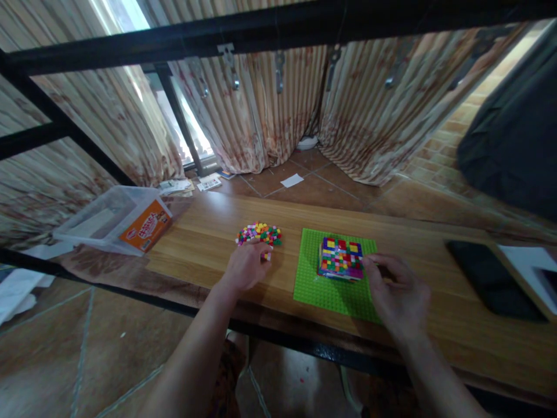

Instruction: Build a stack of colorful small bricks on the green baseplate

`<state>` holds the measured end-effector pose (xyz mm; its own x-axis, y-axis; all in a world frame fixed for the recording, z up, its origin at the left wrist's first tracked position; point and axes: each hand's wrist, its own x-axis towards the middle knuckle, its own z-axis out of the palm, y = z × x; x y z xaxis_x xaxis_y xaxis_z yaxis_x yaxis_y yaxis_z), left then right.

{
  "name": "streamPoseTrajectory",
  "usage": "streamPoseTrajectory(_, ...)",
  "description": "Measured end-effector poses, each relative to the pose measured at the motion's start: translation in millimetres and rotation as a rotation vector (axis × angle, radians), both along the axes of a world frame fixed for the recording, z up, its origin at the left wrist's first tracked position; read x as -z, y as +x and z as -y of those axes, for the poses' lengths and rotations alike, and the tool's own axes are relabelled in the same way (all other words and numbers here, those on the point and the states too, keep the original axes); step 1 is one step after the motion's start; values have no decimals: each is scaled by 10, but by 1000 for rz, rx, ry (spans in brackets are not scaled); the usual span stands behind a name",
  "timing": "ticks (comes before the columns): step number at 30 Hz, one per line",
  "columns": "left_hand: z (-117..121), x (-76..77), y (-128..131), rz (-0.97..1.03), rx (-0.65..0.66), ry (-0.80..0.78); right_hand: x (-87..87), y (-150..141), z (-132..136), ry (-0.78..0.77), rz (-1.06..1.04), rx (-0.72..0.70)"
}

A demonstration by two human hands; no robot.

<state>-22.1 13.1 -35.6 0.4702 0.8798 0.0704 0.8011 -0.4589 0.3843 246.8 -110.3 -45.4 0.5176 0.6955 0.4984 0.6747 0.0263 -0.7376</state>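
A small box-shaped stack of coloured building bricks (340,258) stands on a green studded baseplate (313,293). Its top is a mix of red, yellow, green, pink and purple pieces. To its left, a heap of tiny loose building bricks (260,232) lies on the wood. My left hand (247,266) is at the near edge of that heap, fingers curled, with a few bricks showing at the fingertips. At the stack's right side is my right hand (399,290), thumb and forefinger brought together; whatever is between them is too small to tell.
A clear plastic bin (104,223) with an orange label sits at the table's left end. On the right lie a dark flat tablet-like object (494,281) and a white sheet (526,264). A black metal bar (278,29) crosses above the wooden table (191,249).
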Motion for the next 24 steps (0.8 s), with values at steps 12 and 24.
streamPoseTrajectory(12, 25, -16, 201, 530, 166, -193, -104, -134, -12, 120, -56, -67)
streamPoseTrajectory(24, 389, -66, 792, 1095, 280, -641, -130, -379, -28, 60, -264, -424)
